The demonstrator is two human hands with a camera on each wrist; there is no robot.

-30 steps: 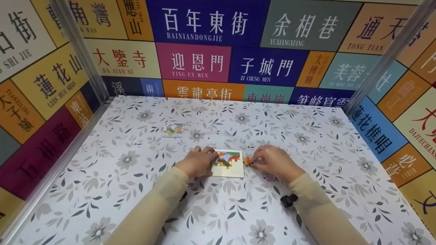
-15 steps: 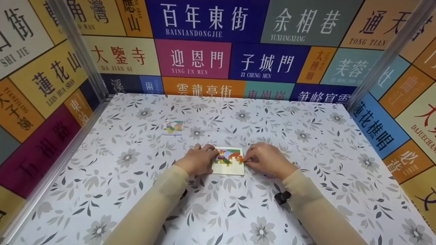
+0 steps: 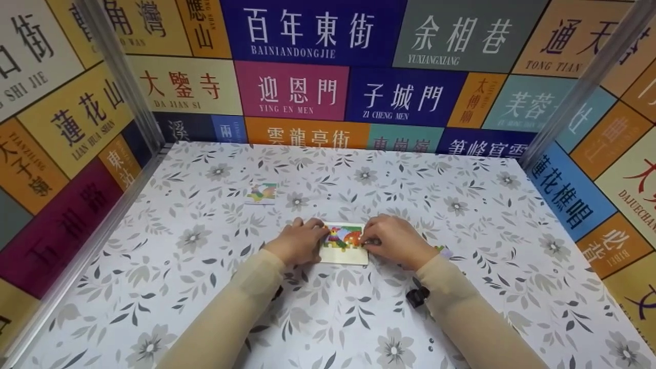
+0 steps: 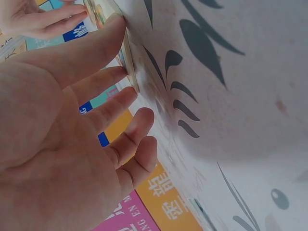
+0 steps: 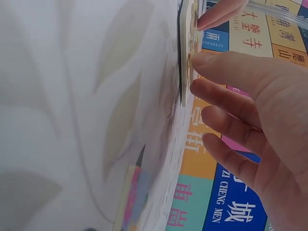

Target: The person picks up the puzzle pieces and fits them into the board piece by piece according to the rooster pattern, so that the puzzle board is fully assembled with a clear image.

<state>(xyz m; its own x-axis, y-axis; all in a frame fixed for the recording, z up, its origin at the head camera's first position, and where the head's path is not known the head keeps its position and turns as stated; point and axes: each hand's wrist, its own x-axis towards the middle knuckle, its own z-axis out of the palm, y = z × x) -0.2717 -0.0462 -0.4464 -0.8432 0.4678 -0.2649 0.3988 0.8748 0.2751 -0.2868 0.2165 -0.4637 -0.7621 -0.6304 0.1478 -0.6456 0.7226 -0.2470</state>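
Observation:
A small jigsaw puzzle board (image 3: pixel 344 257) lies flat on the table, its upper part filled with a colourful bird picture (image 3: pixel 338 237) and its lower strip bare and cream. My left hand (image 3: pixel 297 244) grips the board's left end, thumb on the near side and fingers beyond, as the left wrist view also shows. At the right end, my right hand (image 3: pixel 398 241) has thumb and index fingertip down on the board, at an orange puzzle piece (image 3: pixel 353 239) set against the picture. These fingertips partly hide the piece.
Beyond the left hand lies a square picture card (image 3: pixel 262 193). Beside the right wrist a loose puzzle piece (image 3: pixel 444 251) shows, partly covered by the arm; the right wrist view has a pink and yellow piece (image 5: pixel 130 197). Sign-printed panels (image 3: pixel 297 92) stand behind the flowered tabletop (image 3: pixel 205 287).
My right hand has moved left, bringing the orange puzzle piece from beside the board onto its right end, against the picture. My left hand has stayed on the board's left end.

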